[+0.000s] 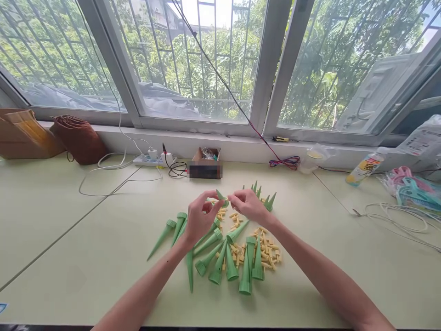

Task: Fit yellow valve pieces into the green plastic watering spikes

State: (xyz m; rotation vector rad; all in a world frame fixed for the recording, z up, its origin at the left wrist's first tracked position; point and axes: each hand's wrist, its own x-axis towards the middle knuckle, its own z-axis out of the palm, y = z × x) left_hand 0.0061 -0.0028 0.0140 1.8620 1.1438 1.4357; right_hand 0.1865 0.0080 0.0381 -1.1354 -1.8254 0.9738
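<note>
Two bare hands, head view. Left hand (pixel 201 217) holds green cone (pixel 220 195) between thumb and fingers, above pale table (pixel 86 257). Right hand (pixel 251 205), fingertips pinched narrow, grips small yellow piece (pixel 226 199) at cone's wide end. Loose yellow pieces (pixel 268 248) lie heaped among other green cones (pixel 245 276).

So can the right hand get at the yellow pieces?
Likely yes: the right hand is close and nothing covers the outer yellow pieces, though its fingers are busy at the cone in the left hand.
</note>
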